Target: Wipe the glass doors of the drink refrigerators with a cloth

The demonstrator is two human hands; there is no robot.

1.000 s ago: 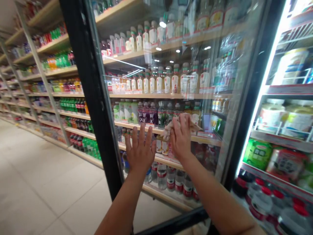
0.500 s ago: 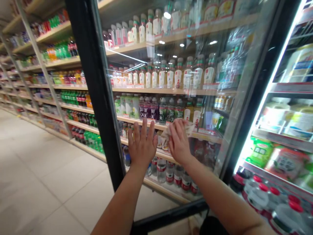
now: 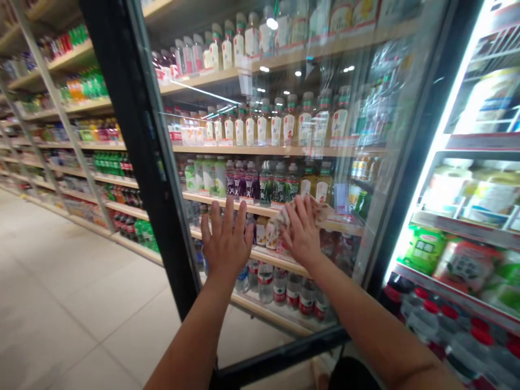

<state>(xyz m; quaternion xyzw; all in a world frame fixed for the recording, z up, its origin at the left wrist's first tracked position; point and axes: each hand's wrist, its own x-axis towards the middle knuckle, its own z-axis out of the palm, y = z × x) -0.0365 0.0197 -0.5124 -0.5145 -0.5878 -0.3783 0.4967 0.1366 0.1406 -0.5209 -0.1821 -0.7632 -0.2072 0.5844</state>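
A black-framed glass door stands swung out in front of me. Against its pane my left hand lies flat, fingers spread, with nothing in it. To the right of it, my right hand presses a crumpled, stained light cloth to the glass. Part of the cloth sticks out past the fingers on both sides; the rest is hidden under the palm. Through the pane, rows of bottles show behind both hands.
On the right is a lit cooler with pouches and red-capped bottles close to my right forearm. Long drink shelves run along the left over a tiled floor. The door's black bottom rail crosses below my arms.
My right hand has shifted slightly right against the glass with the cloth, and its fingers are more spread. My left hand stays flat on the pane. The view has turned a little.
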